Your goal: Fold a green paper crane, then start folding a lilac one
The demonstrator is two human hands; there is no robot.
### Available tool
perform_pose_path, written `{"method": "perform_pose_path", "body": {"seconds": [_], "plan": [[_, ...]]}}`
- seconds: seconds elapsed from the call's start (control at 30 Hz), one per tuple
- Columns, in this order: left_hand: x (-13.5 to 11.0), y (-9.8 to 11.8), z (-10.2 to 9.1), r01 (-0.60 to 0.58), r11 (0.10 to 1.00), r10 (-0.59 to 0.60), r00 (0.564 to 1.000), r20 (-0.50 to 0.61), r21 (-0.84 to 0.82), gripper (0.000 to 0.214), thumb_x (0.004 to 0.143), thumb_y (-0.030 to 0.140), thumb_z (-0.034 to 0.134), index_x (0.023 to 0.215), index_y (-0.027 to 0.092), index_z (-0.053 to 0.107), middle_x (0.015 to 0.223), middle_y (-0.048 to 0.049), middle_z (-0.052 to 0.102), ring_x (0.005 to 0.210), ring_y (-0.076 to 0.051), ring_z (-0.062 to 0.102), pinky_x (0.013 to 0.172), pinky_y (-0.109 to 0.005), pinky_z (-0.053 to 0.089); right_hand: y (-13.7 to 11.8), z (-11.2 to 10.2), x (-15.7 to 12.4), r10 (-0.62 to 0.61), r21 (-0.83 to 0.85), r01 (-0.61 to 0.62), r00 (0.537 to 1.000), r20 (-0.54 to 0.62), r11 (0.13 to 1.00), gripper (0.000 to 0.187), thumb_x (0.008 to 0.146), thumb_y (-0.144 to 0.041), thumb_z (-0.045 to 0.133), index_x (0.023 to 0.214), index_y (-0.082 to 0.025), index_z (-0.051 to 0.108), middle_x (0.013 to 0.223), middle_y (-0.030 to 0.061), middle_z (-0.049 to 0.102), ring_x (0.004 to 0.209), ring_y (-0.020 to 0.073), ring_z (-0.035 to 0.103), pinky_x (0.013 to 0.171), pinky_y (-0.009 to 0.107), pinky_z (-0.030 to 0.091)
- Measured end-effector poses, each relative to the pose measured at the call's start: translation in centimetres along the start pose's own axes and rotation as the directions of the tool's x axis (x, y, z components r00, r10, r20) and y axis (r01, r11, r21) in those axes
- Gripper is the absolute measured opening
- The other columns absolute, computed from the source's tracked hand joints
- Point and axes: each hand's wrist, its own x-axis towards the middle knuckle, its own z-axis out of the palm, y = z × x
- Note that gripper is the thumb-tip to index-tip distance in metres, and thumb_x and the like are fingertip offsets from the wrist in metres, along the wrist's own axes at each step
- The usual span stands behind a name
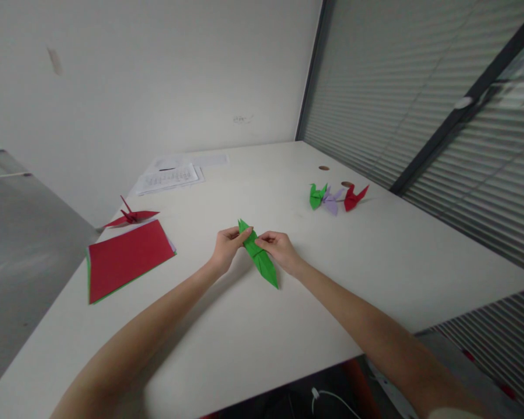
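Note:
A green piece of folded origami paper (263,265), long and narrow with pointed ends, is held above the white table between both hands. My left hand (228,247) pinches its upper left part, thumb on top. At its right edge, near the middle, my right hand (280,249) grips it between thumb and fingers. The lower point of the paper extends free toward me. Creases run along and across its surface.
Left on the table (227,349) lies a stack of coloured paper (131,256), red on top, with a red paper crane (131,217) behind it. Printed sheets (168,179) lie farther back. Green (317,196), lilac (332,201) and red (353,198) paper cranes stand right, near blinds (375,110).

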Motion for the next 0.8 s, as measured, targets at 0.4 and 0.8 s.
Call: {"method": "perform_pose_path", "body": {"seconds": [0.4,0.8], "plan": [[0.5,0.5,-0.6,-0.053,0.998,0.054,0.997,-0.054,0.021,0.033,0.068,0.045,0.076,0.064,0.013,0.071,0.066,-0.0033,0.065,0.065,-0.013,0.057,0.063,-0.027,0.046,-0.5,-0.1,-0.1,0.009,-0.07,-0.005,0.998,0.055,0.998,0.03,0.057,-0.042,0.08,0.068,-0.018,0.067,0.067,0.0006,0.067,0.062,0.014,0.06,0.062,0.029,0.048],[0.6,0.7,-0.3,-0.012,0.998,0.007,0.997,-0.081,-0.059,0.036,0.061,0.046,0.08,0.066,0.011,0.073,0.065,-0.0029,0.064,0.064,-0.012,0.055,0.064,-0.027,0.045,-1.3,-0.2,-0.9,0.082,-0.253,-0.042,0.985,0.149,0.967,0.05,0.066,-0.064,0.065,0.06,-0.014,0.063,0.049,-0.0028,0.049,0.045,0.0087,0.041,0.043,0.023,0.03]]}}
